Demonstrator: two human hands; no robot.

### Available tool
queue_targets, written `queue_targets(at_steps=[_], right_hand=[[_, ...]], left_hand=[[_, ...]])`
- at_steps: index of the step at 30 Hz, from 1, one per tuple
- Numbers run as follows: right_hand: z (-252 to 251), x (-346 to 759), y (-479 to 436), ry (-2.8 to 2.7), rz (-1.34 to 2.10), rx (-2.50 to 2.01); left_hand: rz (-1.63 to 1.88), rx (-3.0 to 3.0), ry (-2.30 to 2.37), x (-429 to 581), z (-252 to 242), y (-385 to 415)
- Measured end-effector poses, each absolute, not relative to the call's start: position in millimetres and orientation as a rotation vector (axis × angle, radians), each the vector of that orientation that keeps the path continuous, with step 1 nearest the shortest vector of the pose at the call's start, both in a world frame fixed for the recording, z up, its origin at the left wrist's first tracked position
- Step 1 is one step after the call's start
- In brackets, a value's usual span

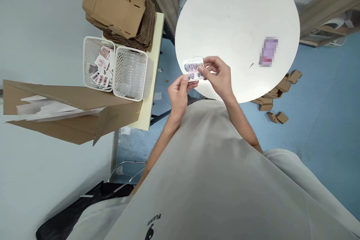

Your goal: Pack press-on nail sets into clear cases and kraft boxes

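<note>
A pack of press-on nails (192,66), patterned in blue and pink on a white card, is held up over the near edge of the round white table (239,15). My left hand (180,90) pinches its lower left part between thumb and fingers. From the right, my right hand (220,77) grips the other end, its thumb lying on the front of the card. Part of the pack's right side is covered by my fingers.
To the left, a side table (146,118) bears folded cardboard boxes (118,7), a white basket (89,80) of nail cards and a basket (144,60) of clear plastic trays. A carton (70,99) holds papers. Small brown boxes (284,84) lie on the floor; a blurred purple item (269,50) is on the round table.
</note>
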State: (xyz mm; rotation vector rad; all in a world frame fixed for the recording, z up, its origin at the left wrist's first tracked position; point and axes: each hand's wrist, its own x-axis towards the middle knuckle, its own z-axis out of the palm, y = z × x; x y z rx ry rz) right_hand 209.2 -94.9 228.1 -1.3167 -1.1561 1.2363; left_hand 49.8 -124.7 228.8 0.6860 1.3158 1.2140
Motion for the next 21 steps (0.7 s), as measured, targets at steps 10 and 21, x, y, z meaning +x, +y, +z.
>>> queue_targets(at_steps=[10, 21], right_hand=[[240, 212, -105, -1.389, 1.016, -1.381], [238, 208, -107, -1.475, 0.843, -1.325]], left_hand=[[1.222, 0.765, 1.313, 46, 229, -130], [1.193, 0.669, 1.254, 47, 236, -131]])
